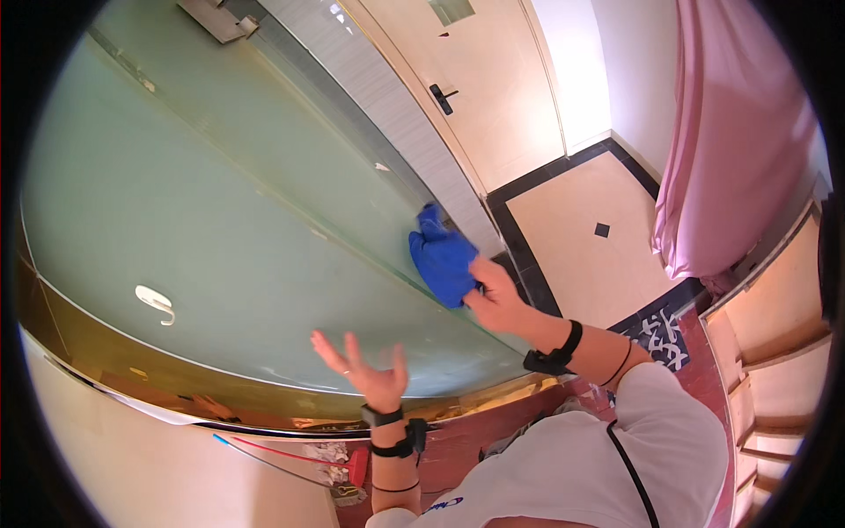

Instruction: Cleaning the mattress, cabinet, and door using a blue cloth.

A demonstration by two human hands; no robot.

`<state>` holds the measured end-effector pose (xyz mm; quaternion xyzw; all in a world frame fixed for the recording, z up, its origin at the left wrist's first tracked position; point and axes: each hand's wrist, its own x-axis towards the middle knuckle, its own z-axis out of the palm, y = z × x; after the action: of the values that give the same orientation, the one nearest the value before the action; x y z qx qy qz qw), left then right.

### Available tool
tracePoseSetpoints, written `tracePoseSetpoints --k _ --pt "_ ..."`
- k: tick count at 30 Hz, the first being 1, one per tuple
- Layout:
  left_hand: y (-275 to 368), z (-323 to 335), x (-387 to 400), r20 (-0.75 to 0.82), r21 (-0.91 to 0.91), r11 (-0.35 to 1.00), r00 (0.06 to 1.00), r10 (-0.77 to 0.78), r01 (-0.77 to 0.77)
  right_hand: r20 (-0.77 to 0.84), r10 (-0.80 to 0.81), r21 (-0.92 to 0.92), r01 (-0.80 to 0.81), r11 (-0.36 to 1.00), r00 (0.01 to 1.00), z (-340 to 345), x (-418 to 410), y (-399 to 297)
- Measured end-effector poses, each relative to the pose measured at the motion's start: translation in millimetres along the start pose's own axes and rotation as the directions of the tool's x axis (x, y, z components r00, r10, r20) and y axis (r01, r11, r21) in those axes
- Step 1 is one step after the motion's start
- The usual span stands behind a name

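Note:
A blue cloth (443, 264) is bunched in my right hand (495, 294), with its upper end hanging free beside the edge of a large frosted glass panel (231, 257). It cannot be told whether the cloth touches the glass. My left hand (373, 373) is raised in front of the lower part of the panel, fingers spread, holding nothing. A white plastic hook (156, 298) is fixed on the glass to the left. Black straps with small devices sit on both wrists.
A gold-coloured reflective frame (257, 402) borders the glass. A red broom (357, 466) and a mop (348, 495) are at lower left. A closed door (488, 99) with a black handle stands beyond, a pink curtain (733, 145) hangs right, and wooden shelving (779, 330) lines the right edge.

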<state>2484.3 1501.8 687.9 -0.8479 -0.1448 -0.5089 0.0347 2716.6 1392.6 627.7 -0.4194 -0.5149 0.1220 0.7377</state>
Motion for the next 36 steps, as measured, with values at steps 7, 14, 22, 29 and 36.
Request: tracePoseSetpoints --k 7,14,22,29,36 --pt "35.1 61.3 -11.9 -0.061 0.115 0.993 0.998 -0.029 0.036 -0.145 0.221 0.070 -0.213 0.975 0.964 21.3 -82.9 54.5" --pt "38.4 86.2 -37.5 -0.085 0.097 0.995 0.996 0.022 -0.013 0.023 0.049 -0.149 -0.045 0.988 0.999 14.0 -64.5 5.4" --pt "34.0 102.8 -45.8 -0.124 0.078 0.996 0.991 0.060 -0.051 0.048 0.112 -0.087 -0.108 0.990 0.993 9.1 -74.4 12.3" --pt "30.4 112.8 -74.0 -0.131 0.108 0.987 0.983 0.130 -0.117 -0.013 0.409 0.064 -0.407 0.911 0.913 6.7 -102.6 19.8" --pt "36.2 113.3 -77.4 -0.170 0.075 0.997 0.985 0.019 -0.006 0.374 -0.081 -0.242 0.182 0.953 0.924 -15.4 -26.2 11.4"
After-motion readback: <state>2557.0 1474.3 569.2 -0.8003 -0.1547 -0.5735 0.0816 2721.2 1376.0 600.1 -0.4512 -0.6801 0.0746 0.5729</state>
